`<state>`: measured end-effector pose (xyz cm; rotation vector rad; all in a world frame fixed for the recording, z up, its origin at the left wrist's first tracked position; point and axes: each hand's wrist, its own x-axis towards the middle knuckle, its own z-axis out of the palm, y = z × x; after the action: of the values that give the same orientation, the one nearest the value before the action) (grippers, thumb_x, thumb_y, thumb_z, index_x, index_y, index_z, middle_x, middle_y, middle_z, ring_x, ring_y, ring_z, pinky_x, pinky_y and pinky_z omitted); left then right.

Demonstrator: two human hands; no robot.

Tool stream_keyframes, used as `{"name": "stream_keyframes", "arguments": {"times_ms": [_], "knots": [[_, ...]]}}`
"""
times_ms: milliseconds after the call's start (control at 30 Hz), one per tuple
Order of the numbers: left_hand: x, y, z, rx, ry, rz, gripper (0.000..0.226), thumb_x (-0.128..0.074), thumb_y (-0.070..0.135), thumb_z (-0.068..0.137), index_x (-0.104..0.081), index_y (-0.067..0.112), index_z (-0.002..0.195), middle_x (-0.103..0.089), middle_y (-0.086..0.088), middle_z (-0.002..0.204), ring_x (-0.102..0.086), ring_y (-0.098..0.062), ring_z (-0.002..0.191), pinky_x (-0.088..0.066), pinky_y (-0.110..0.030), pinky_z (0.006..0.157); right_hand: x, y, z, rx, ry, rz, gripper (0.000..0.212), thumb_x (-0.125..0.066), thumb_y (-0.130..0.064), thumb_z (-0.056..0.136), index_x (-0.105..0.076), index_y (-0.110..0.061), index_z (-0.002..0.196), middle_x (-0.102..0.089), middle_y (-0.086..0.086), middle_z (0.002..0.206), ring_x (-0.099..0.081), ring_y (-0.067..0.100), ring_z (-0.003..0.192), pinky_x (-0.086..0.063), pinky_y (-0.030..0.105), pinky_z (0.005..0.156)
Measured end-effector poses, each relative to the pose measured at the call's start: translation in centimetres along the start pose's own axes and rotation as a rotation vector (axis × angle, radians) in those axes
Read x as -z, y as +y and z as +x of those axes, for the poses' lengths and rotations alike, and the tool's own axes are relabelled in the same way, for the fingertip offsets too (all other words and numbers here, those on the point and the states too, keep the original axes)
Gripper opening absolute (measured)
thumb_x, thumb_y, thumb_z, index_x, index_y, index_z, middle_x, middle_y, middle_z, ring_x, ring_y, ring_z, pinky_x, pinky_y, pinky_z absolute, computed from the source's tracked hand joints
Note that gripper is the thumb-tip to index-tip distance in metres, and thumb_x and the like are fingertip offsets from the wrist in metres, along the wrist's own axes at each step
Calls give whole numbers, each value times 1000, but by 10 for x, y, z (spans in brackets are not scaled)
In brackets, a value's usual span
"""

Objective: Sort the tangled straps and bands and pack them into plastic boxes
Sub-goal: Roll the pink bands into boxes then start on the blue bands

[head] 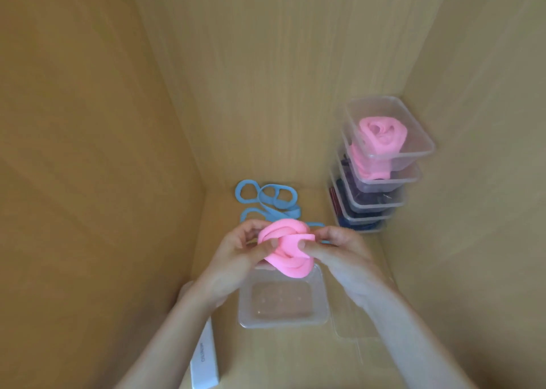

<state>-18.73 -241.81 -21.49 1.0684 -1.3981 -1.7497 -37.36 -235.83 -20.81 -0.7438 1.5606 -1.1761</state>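
Your left hand (239,252) and right hand (339,249) pinch the coiled pink band (283,251) over the empty box (323,300), likely keeping it wound to fit; blue bands (266,199) lie behind.

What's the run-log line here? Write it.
pink band: coiled | left hand: grips it | right hand: pinches it | clear box: empty, beneath | blue bands: loose

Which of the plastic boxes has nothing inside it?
The lone box at the front, apart from the stack. The stacked boxes all show coloured contents; the top one holds a pink coil.
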Motion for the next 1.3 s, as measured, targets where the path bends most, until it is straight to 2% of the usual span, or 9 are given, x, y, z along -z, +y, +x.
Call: {"name": "stream_keyframes", "arguments": {"times_ms": [133,267,367,467,667,900,1067,1200,1300], "knots": [[6,-19,-15,49,31,22,23,-69,3,89,-64,3,112,-71,-12,110,-70,-15,92,-58,-28,79,-1,22,-4,-71,19,-10,39,-84,4,73,-57,-10,97,-68,0,84,-65,1,63,-52,18,62],[6,-43,-29,29,84,173,31,-72,4,90,-58,17,114,-65,-1,112,-67,-10,81,-52,-20,74,-4,41,-7,-121,-29,-118,43,-84,1,72,-59,-18,101,-67,-2,93,-63,7,74,-49,20,66],[9,-54,-37,1,29,275,50,-74,25,84,-50,37,126,-58,15,113,-65,-10,94,-54,-20,76,-10,51,-6,-129,-6,-259,39,-83,-6,73,-55,-21,96,-64,-4,92,-60,11,78,-46,24,66],[13,-62,-45,-53,-68,502,67,-79,26,84,-44,49,136,-48,19,128,-56,-3,116,-49,-18,92,-16,57,-4,-112,20,-425,34,-77,-14,75,-51,-23,94,-64,-2,98,-64,16,88,-54,34,76],[8,-80,-49,-102,-82,941,59,-68,38,90,-40,47,141,-37,17,132,-55,-12,113,-48,-33,92,-22,66,-6,-13,36,-759,26,-71,-29,84,-48,-26,97,-59,-10,102,-59,14,92,-43,25,62],[2,-99,-40,-171,-95,1326,53,-60,45,91,-50,35,142,-54,7,129,-40,-21,130,-33,-30,101,-29,87,-8,11,-42,-1045,31,-60,-33,95,-51,-18,121,-57,4,125,-58,25,117,-41,27,81],[0,-96,-35,-164,-93,1286,44,-59,39,90,-57,31,134,-52,5,131,-40,-20,130,-34,-32,103,-30,88,-13,127,-30,-1060,31,-57,-32,96,-55,-15,122,-51,1,122,-55,21,116,-43,28,87],[1,-86,-39,-164,-58,1122,33,-61,26,90,-63,33,123,-55,8,121,-46,-16,119,-42,-34,98,-21,76,-21,254,78,-953,14,-59,-27,93,-61,-14,99,-54,-3,103,-57,19,96,-40,27,73],[1,-81,-43,-167,-9,999,23,-62,16,89,-65,33,104,-58,14,112,-51,-14,111,-45,-36,94,-4,71,-22,301,234,-860,5,-63,-18,88,-62,-14,85,-59,-4,90,-56,18,85,-45,32,72]]}}
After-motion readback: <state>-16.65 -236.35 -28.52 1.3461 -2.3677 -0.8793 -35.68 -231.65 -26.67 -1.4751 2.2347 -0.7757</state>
